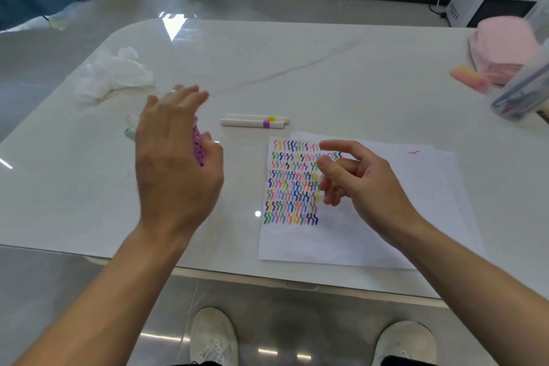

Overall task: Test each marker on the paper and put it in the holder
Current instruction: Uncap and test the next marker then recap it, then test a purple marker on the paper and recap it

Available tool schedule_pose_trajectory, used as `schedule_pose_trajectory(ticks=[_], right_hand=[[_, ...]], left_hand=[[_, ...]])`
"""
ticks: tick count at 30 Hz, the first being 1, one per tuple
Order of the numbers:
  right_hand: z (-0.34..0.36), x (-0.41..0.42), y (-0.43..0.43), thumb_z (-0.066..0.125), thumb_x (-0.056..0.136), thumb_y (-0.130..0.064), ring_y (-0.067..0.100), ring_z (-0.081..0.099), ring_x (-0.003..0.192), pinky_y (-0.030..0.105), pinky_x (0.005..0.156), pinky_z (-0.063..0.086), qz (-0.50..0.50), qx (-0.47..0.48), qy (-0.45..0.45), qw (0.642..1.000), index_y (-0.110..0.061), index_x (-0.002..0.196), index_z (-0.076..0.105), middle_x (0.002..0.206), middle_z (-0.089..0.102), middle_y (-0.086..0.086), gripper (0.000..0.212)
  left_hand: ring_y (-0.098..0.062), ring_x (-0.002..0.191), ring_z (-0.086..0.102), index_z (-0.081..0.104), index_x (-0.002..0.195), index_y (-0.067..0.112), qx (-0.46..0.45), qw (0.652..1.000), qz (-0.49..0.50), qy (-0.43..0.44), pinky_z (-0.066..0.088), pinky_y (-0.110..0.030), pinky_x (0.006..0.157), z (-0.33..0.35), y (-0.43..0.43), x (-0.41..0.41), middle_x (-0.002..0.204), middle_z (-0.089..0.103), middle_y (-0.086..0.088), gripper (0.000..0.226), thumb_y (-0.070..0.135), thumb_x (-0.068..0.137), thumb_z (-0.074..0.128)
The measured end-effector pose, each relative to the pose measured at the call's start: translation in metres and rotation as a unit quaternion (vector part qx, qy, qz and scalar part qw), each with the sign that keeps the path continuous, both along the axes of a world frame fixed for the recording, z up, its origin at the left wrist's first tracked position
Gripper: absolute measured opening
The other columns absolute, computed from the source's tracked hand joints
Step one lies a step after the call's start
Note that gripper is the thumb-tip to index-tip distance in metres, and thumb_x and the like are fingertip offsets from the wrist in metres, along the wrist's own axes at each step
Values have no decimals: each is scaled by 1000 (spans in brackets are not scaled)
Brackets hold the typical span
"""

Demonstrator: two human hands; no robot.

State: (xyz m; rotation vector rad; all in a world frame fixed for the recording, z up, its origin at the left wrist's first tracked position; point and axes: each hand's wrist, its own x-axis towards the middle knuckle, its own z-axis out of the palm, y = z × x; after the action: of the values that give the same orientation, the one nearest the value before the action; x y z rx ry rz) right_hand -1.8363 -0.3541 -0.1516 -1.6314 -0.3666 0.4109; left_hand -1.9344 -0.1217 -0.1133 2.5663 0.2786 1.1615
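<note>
Right hand (365, 184) over the paper (341, 241), grip released; left hand (175, 163) blurred, grip unclear.

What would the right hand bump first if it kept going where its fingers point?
Probably the purple-banded marker on the table, just past the paper. The right hand may hang higher, though; depth is unclear.

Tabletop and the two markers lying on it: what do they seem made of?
Tabletop looks like polished stone or a marble-look slab; glossy white with grey veins and reflections. Markers: probably matte white plastic, smooth uniform barrels with coloured bands.
</note>
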Motion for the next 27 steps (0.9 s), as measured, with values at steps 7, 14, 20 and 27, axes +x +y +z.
schedule_pose_trajectory(ticks=[7, 14, 20, 27], right_hand=[[-10, 12, -22, 72, 93, -23, 5, 62, 66, 12, 63, 46, -90, -212, -151, 961, -30, 101, 72, 74, 69, -7, 11], [-17, 20, -39, 74, 89, -30, 22, 49, 114, 33, 95, 41, -67, -421, -278, 861, -17, 113, 71, 116, 58, 1, 28], [-22, 20, -45, 72, 91, -34, 19, 49, 112, 24, 88, 35, -47, -417, -279, 864, -18, 113, 69, 115, 60, -2, 27], [-23, 17, -50, 75, 88, -34, 16, 50, 115, 21, 95, 37, -48, -386, -277, 878, -17, 123, 66, 117, 60, -4, 39]], left_hand=[[-24, 111, 61, 67, 117, 10, 21, 986, -118, 115, 51, -41, 93, -21, -35, 17, 118, 67, -3, 32, -2, 88, 61], [-18, 113, 58, 62, 125, 22, -52, 958, -84, 268, 49, -35, 86, -45, -41, 38, 131, 62, 5, 29, 19, 98, 53], [-16, 148, 24, 37, 152, 22, -78, 947, -69, 304, 25, -37, 118, -64, -36, 64, 163, 27, 6, 51, 28, 102, 48], [-9, 154, 5, 20, 159, 26, -134, 947, -21, 290, 12, -39, 121, -71, -25, 87, 167, 14, 9, 54, 32, 107, 33]])
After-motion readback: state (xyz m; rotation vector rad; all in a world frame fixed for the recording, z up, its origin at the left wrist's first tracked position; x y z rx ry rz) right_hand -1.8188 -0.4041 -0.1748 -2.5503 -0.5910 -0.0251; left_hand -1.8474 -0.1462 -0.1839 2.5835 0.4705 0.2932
